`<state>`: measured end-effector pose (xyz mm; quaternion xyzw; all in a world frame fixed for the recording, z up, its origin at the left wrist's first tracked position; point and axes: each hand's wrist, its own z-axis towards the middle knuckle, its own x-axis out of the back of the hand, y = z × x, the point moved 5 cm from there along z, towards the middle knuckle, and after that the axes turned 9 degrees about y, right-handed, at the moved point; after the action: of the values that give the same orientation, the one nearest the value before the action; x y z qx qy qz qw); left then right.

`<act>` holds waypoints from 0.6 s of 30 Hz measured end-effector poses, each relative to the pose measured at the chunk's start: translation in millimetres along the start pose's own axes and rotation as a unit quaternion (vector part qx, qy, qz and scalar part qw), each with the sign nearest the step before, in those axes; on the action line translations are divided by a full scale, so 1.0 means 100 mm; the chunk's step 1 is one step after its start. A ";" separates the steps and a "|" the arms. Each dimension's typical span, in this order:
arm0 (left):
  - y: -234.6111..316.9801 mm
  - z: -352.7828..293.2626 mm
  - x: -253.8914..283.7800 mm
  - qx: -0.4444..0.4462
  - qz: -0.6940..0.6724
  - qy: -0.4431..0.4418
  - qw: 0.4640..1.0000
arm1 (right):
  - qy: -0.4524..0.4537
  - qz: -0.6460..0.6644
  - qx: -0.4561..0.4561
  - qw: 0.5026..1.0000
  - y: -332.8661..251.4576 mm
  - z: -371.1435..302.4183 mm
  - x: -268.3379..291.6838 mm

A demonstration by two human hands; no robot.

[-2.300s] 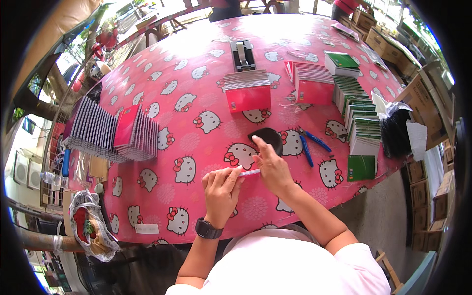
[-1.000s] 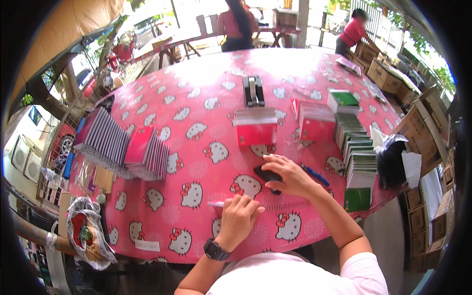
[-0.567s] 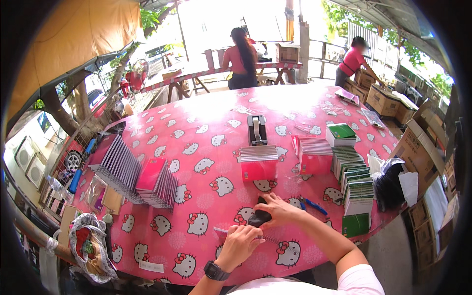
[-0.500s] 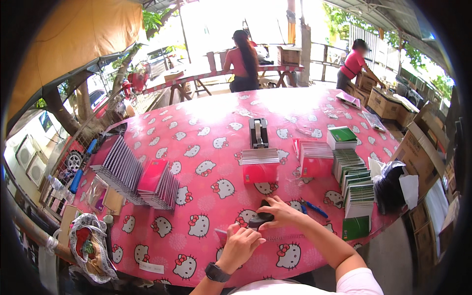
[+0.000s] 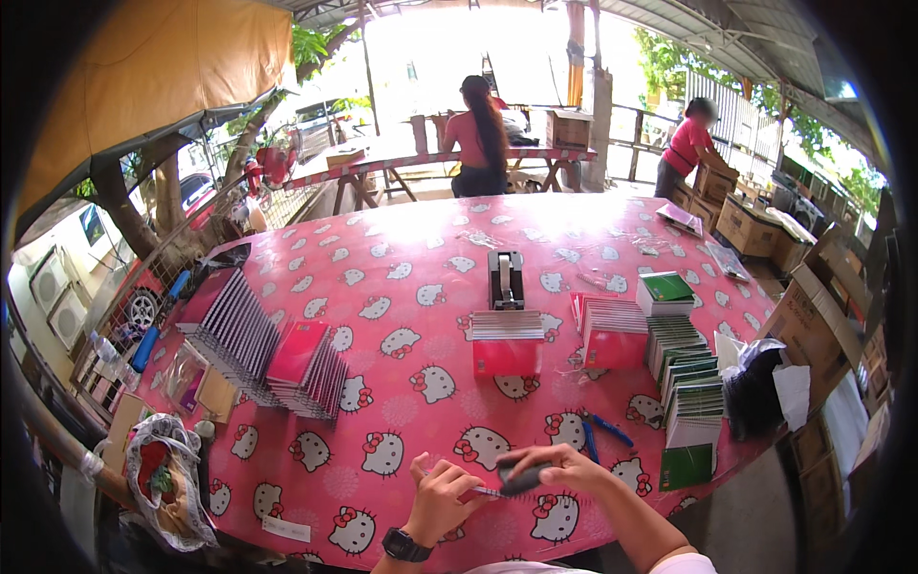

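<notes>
Near the front edge of the table, my left hand (image 5: 440,499) pinches a thin booklet (image 5: 484,492), seen almost edge-on. A thin spiral wire coil (image 5: 559,498) seems to stick out from its edge toward the right. My right hand (image 5: 564,467) is closed around a dark, rounded, palm-sized object (image 5: 521,476), its kind unclear, held right beside the booklet and coil. Just beyond my right hand lies a slim blue-handled tool (image 5: 610,430), possibly pliers.
Red notebooks stand in rows at left (image 5: 301,359) and centre (image 5: 507,344). Green notebooks (image 5: 684,383) line the right, near a black bundle (image 5: 754,387). A tape dispenser (image 5: 505,280) sits behind the centre row. Two people work beyond the table, near cardboard boxes (image 5: 751,209).
Both hands have come slightly lower in the view, the right one now tilted with the dark object. The booklet lies flatter, nearly edge-on. The person at far right has shifted.
</notes>
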<state>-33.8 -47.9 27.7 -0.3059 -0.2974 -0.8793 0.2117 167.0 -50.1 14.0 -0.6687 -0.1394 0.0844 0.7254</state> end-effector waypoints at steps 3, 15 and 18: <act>0.03 0.06 0.01 0.007 0.000 0.006 1.000 | -0.002 -0.136 0.036 0.990 0.00 0.06 -0.04; -0.07 -0.04 -0.06 0.052 -0.040 0.003 0.998 | -0.035 0.020 -0.014 0.999 -0.06 0.11 -0.09; -0.01 0.00 0.11 0.083 0.038 0.085 0.992 | 0.002 -0.122 -0.014 0.992 0.08 0.17 -0.06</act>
<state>-42.3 -49.4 34.4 -0.2225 -0.3384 -0.8658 0.2937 156.1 -35.4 6.6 -0.6569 -0.2195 -0.0083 0.7213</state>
